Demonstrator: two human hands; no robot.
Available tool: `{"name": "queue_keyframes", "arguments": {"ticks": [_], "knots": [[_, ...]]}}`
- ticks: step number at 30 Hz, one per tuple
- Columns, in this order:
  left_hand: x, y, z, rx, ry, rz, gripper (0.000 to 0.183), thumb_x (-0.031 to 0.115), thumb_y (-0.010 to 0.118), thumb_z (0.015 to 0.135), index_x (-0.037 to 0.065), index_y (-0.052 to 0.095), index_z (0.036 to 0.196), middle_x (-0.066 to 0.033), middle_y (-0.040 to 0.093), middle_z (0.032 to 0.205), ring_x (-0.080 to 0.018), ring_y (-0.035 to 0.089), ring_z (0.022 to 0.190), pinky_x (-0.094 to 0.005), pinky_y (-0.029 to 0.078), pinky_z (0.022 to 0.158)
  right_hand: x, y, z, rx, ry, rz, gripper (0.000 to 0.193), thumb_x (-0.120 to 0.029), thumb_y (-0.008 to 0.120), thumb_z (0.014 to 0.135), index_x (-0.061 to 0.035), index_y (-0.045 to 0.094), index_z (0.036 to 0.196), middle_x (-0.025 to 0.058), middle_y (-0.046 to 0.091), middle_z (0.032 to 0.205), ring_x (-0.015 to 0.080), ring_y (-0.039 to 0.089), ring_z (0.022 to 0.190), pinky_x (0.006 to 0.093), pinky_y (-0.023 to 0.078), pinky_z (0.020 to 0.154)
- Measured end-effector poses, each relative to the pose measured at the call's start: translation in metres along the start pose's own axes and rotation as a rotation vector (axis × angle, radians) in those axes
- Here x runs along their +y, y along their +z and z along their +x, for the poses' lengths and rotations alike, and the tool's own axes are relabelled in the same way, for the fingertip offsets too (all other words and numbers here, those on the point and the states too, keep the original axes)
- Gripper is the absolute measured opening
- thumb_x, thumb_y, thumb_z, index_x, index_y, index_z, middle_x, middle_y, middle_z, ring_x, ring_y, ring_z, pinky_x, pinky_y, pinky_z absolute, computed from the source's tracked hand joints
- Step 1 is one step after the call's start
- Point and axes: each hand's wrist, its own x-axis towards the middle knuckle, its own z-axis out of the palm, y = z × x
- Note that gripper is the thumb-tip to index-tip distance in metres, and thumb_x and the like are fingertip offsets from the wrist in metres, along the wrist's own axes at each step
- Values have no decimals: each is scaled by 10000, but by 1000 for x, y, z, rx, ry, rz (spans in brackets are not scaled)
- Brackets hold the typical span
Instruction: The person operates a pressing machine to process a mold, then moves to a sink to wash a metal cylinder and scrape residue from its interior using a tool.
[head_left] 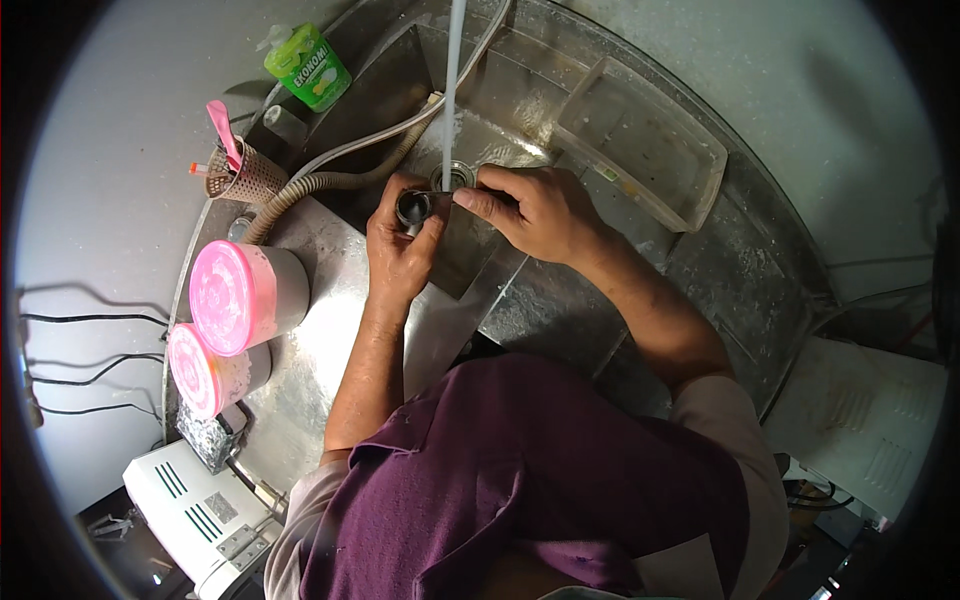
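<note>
Over the steel sink point(560, 300), under the running water stream point(452, 90), your left hand point(400, 245) is wrapped around a small metal cup point(413, 207), mouth toward you. Your right hand point(535, 210) pinches its rim with the fingertips. Keep the cup tilted under the stream so water flushes the inside, and hold it firmly; wet metal likely slips. What the cup contains cannot be seen. Beside the basin, a clear plastic tub point(650, 150) appears empty. Two pink-lidded jars point(225, 300) stay closed, contents hidden.
</note>
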Motion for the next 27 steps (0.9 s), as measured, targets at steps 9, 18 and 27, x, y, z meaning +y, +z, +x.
{"name": "queue_keyframes", "arguments": {"ticks": [9,18,27], "knots": [[8,2,1,33,-70,114,162,72,631,891,19,515,990,-43,592,798,-115,534,745,-267,442,682,-3,4,-5,61,11,-50,402,-467,529,956,-97,602,813,106,598,568,329,624,531,412,461,461],[4,11,-2,60,-49,106,225,106,575,951,17,456,1119,-96,621,915,-161,594,840,-276,476,746,-16,17,-8,38,16,8,342,-417,540,961,-96,576,846,108,599,585,338,629,543,424,468,468],[24,14,1,-16,-440,-457,267,270,498,1006,27,468,1109,-48,533,801,-112,500,541,-249,418,460,1,32,1,322,98,327,253,-264,594,960,-86,637,1134,52,679,975,174,646,705,275,502,605]]}}
